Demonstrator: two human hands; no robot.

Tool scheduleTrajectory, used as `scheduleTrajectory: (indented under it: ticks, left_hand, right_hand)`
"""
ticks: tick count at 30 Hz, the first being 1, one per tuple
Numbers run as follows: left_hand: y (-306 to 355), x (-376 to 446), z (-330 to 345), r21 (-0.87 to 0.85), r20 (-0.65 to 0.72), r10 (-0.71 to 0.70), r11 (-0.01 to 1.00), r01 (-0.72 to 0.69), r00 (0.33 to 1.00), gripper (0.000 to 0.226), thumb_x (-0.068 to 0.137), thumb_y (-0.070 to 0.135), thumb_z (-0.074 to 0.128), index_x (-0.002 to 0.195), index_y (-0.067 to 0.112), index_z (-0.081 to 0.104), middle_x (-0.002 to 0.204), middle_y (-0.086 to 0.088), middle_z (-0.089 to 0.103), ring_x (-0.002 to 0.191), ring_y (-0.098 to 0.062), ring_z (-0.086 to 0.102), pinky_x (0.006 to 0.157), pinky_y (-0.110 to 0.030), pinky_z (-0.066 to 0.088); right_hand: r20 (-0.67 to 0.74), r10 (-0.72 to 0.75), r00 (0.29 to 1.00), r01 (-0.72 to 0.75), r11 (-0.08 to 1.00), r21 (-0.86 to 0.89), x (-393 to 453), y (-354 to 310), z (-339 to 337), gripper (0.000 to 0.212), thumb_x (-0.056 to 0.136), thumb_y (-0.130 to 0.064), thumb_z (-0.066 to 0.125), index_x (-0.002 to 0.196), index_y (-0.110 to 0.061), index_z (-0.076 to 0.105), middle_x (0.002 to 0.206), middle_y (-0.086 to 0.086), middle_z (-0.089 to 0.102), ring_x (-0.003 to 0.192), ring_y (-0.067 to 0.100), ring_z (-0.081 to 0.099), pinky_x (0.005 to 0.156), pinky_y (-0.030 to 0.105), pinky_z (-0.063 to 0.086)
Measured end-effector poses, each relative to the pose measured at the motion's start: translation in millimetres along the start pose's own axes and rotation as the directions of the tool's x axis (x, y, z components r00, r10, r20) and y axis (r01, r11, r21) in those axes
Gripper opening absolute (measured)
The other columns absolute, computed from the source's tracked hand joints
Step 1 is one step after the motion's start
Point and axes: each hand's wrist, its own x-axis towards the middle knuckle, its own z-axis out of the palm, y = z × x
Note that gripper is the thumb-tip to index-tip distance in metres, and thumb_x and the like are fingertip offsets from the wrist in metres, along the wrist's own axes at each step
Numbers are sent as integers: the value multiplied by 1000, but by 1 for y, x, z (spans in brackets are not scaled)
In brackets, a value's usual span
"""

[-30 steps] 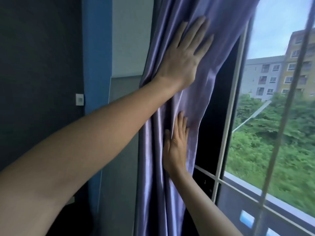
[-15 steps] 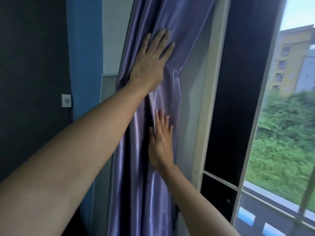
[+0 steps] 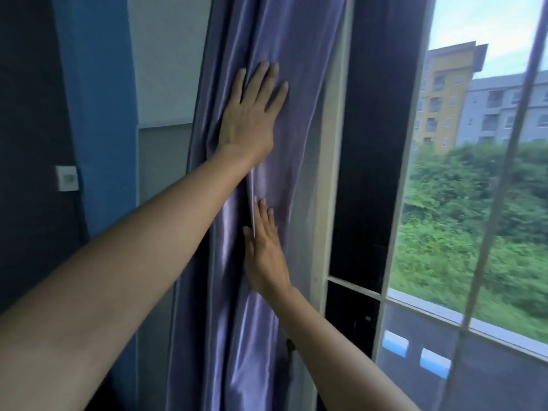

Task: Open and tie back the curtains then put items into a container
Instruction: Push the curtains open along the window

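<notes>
Now both hands lie flat and spread on the purple curtain [image 3: 261, 262], gripping nothing: left hand [image 3: 250, 114] higher, right hand [image 3: 264, 256] below it. Bunched in folds, the curtain hangs just left of the white window frame [image 3: 329, 173].

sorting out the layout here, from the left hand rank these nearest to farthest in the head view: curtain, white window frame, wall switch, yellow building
1. curtain: directly under the left hand, palm flat on it.
2. white window frame: just right of the curtain.
3. wall switch: far left, on the dark wall.
4. yellow building: outside the window, far off to the right.
</notes>
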Motion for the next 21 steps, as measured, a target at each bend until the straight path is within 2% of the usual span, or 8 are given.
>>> scheduleTrajectory:
  ticks: [3, 6, 10, 13, 15, 16, 18, 21]
  left_hand:
    - [24, 0, -12, -5, -36, -34, 999, 34, 999, 67, 89, 21, 43, 150, 12, 17, 158, -18, 6, 146, -31, -1, 114, -50, -9]
    - [45, 6, -26, -112, -118, -20, 994, 7, 993, 60, 88, 21, 49, 144, 7, 33, 154, -23, 18, 146, -34, 7, 114, -51, -6]
    - [70, 21, -47, -241, -159, 39, 967, -77, 987, 55, 91, 18, 47, 143, 6, 34, 154, -24, 18, 145, -36, 9, 115, -51, -4]
    - [88, 30, -68, -329, -161, 2, 943, -56, 987, 60, 88, 15, 48, 145, 8, 30, 154, -23, 19, 144, -37, 13, 116, -55, 0]
    - [105, 34, -84, -372, -160, -7, 927, -53, 987, 63, 87, 18, 47, 147, 10, 26, 154, -21, 20, 143, -38, 15, 114, -58, 1]
    - [116, 36, -94, -388, -169, -5, 920, -62, 986, 63, 87, 19, 46, 146, 11, 27, 154, -20, 21, 143, -37, 17, 113, -60, 1]
    - [139, 42, -115, -447, -207, -2, 890, -93, 978, 59, 86, 19, 45, 143, 10, 31, 152, -20, 25, 142, -37, 21, 113, -62, 4]
    - [180, 54, -156, -588, -270, -20, 795, -148, 963, 54, 87, 23, 44, 139, 9, 37, 152, -18, 28, 140, -36, 25, 114, -60, 11]
  right_hand:
    - [41, 23, 999, -19, 996, -84, -7, 8, -18, 53, 106, -32, 24, 150, -35, -5, 160, -11, -8, 148, 12, -11, 122, 37, 5]
    - [88, 66, 994, -49, 982, -181, -12, 19, -35, 61, 103, -43, 28, 155, -25, 0, 162, -5, -9, 148, 16, -11, 122, 36, 2]
    - [171, 113, 979, -75, 974, -216, -26, 25, -67, 70, 98, -57, 30, 155, -26, 2, 162, -7, -7, 148, 12, -9, 121, 30, 2]
    - [168, 131, 977, -93, 972, -217, -38, 14, -99, 62, 99, -56, 31, 152, -27, 20, 160, -4, 17, 147, 10, 13, 119, 30, 19]
    - [22, 96, 995, -87, 965, -247, -49, 4, -126, 49, 98, -56, 31, 131, -27, 52, 134, -2, 57, 124, 17, 50, 94, 32, 42]
    - [-60, 58, 997, -72, 958, -276, -57, 0, -143, 44, 98, -56, 31, 109, -26, 61, 107, -2, 67, 102, 20, 59, 77, 31, 40]
    - [-188, -2, 982, -68, 930, -361, -79, -5, -181, 39, 98, -52, 34, 75, -26, 52, 68, -8, 52, 71, 22, 53, 64, 28, 29]
    - [-276, -90, 957, -62, 865, -499, -125, -16, -251, 43, 100, -44, 39, 67, -20, 52, 59, -2, 51, 63, 27, 53, 60, 29, 28]
